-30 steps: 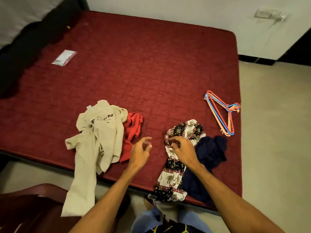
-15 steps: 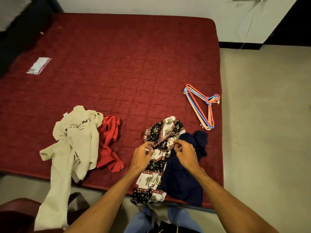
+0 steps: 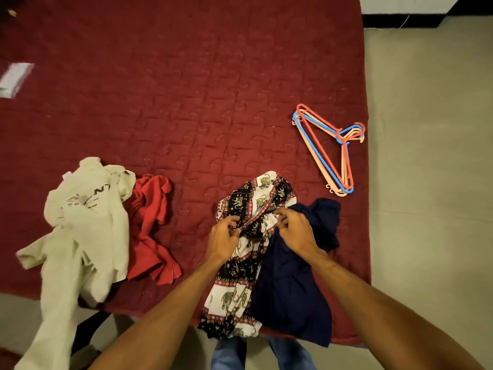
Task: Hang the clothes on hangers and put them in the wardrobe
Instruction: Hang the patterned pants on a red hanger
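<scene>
A black, white and red elephant-print garment [image 3: 248, 263] lies crumpled near the mattress's front edge, its lower end hanging over. My left hand [image 3: 222, 240] pinches its upper part on the left. On the right, my right hand [image 3: 294, 231] pinches the same garment's edge with its fingertips. A navy garment [image 3: 296, 287] lies right beside it, partly under my right wrist. A stack of red, blue and peach plastic hangers [image 3: 329, 150] rests near the mattress's right edge. A beige garment [image 3: 85, 231] and a red garment [image 3: 152, 228] lie to the left.
Everything lies on a dark red quilted mattress [image 3: 186, 102]. A small clear plastic packet [image 3: 13, 78] sits at its far left. Beige floor [image 3: 432, 182] runs along the right side. My legs in blue jeans [image 3: 229, 353] stand at the front edge.
My left hand came across from the open mattress and took hold of the printed garment beside my right hand. The view tilted down and closer to the bed.
</scene>
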